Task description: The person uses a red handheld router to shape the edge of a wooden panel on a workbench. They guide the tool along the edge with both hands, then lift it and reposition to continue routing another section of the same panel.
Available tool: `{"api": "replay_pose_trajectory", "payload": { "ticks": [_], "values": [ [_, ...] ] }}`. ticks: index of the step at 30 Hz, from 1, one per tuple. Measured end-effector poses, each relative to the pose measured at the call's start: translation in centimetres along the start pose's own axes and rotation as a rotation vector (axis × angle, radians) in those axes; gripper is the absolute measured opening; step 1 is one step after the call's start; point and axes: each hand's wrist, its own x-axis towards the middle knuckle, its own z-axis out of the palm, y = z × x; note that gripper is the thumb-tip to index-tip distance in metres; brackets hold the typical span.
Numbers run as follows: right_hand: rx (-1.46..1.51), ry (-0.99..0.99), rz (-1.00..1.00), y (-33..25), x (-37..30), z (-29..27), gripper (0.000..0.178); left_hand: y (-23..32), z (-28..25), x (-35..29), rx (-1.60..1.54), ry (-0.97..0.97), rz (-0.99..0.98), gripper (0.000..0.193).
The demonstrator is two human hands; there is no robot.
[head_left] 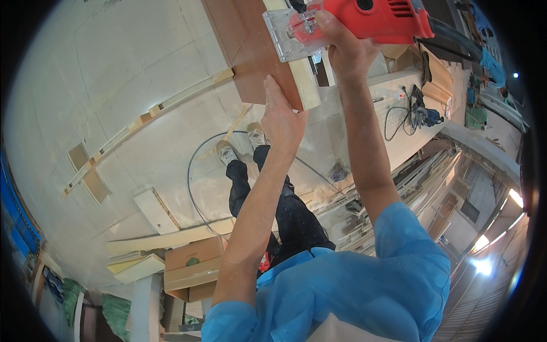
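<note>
1. Head view: your right hand (pixel 354 54) is curled round the red power tool (pixel 382 20), thumb against the body near its front; most other fingers are hidden.
2. Your left hand (pixel 283 122) grips nothing and lies nearly flat, fingers extended, on the near end of the brown panel (pixel 256 74).
3. The tool's clear base plate (pixel 279 35) sits beyond your left hand, at the panel's pale-edged side.
4. A black cord (pixel 453 34) trails right of your right hand; a cardboard box (pixel 208 251) lies beside your left forearm.

Red power tool (pixel 382 24), reddish-brown board (pixel 254 68), blue shirt (pixel 359 290), dark trousers (pixel 301 222)
</note>
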Motion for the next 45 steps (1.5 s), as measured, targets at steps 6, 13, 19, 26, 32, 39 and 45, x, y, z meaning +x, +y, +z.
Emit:
{"api": "replay_pose_trajectory", "payload": {
  "ticks": [6,13,19,26,32,39,45],
  "values": [
    [-0.01,-0.022,0.016,-0.1,0.0,0.0,0.038,-0.4,0.6,-0.2,0.002,0.039,0.011,0.104],
    [-0.026,-0.028,0.01,0.1,0.1,0.0,0.034,-0.1,0.5,0.0,-0.019,0.023,-0.035,0.105],
    [-0.002,-0.04,0.082,-0.3,-0.3,-0.1,0.03,-0.2,0.4,-0.2,-0.019,0.038,0.003,0.107],
    [-0.029,-0.049,0.071,-0.5,-0.1,0.1,0.03,0.0,0.5,-0.1,-0.011,0.058,0.011,0.106],
    [-0.016,-0.039,-0.012,-0.2,0.0,0.3,0.031,0.3,-0.1,-0.1,-0.05,-0.106,-0.102,0.111],
    [-0.076,-0.045,-0.039,-0.2,0.3,0.2,0.033,0.4,-0.4,0.1,-0.012,-0.122,-0.089,0.113],
    [-0.094,-0.031,-0.014,-0.4,0.2,0.3,0.033,0.5,-0.4,0.1,-0.03,-0.135,-0.114,0.113]
  ]
}}
